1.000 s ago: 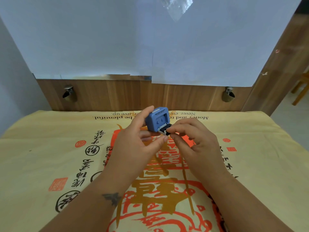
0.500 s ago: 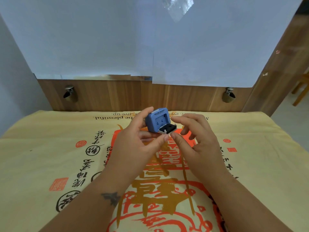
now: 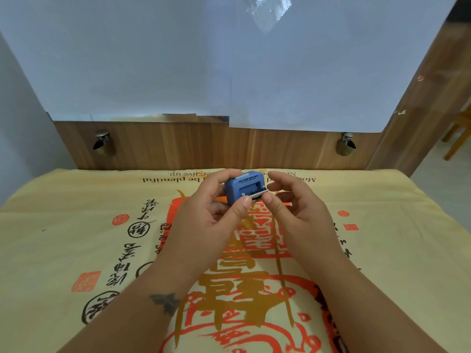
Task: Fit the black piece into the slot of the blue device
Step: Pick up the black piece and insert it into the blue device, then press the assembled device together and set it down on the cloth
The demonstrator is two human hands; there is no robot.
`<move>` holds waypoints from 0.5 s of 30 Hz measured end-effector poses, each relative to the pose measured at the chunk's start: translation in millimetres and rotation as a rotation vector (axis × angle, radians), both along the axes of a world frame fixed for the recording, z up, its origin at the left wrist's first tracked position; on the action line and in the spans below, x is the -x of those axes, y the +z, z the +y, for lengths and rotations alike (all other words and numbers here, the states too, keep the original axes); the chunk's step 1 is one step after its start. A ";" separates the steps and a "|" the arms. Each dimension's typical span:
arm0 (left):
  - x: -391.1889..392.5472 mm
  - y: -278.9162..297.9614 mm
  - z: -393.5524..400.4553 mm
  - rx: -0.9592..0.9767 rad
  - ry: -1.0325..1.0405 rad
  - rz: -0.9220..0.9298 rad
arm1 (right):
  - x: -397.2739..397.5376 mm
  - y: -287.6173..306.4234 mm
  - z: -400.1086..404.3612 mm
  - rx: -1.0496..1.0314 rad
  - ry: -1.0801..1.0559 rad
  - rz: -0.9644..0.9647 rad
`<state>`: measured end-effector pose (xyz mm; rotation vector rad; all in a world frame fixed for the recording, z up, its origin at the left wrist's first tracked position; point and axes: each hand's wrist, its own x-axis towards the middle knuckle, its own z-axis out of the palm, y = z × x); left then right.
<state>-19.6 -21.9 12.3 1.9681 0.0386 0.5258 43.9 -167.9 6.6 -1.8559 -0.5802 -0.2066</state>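
A small blue device with white lettering on top is held above the table by my left hand, thumb at its front lower corner and fingers behind it. A black piece lies in the device's opened grey flap, which sticks out to the right. My right hand is beside it with fingers spread; its thumb tip touches the underside of the flap, and the other fingers are apart from the device.
A yellow cloth with red and black printing covers the table. A wooden panel with two metal fittings stands behind, white sheeting above it. A wooden chair shows at the far right.
My right hand let go of the black piece and opened its fingers. The device tilted so its lettered top faces me, with the flap closer to level.
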 end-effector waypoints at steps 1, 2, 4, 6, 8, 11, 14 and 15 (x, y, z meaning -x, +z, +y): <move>0.3 0.2 0.0 0.006 -0.005 -0.001 | -0.2 -0.1 -0.7 -0.019 0.009 0.028; 0.4 0.5 0.0 0.008 -0.006 -0.002 | -0.2 0.0 -0.9 -0.038 0.020 0.058; 0.7 1.2 -0.2 0.014 -0.008 -0.005 | 0.0 0.4 -1.4 -0.068 0.048 0.109; 0.7 1.6 -0.4 0.022 -0.014 -0.002 | 0.8 1.6 -1.7 -0.091 0.080 0.153; 0.7 2.0 -0.3 0.019 -0.021 -0.001 | 2.3 4.0 -2.1 -0.116 0.115 0.193; 0.9 3.8 -0.7 0.028 -0.033 -0.003 | 3.7 7.3 -2.2 -0.131 0.150 0.232; 1.5 5.2 -0.9 0.047 -0.042 -0.003 | 4.5 9.4 -1.5 -0.126 0.176 0.267; 1.8 5.3 -0.8 0.055 -0.046 -0.002 | 4.7 9.8 -1.2 -0.121 0.179 0.272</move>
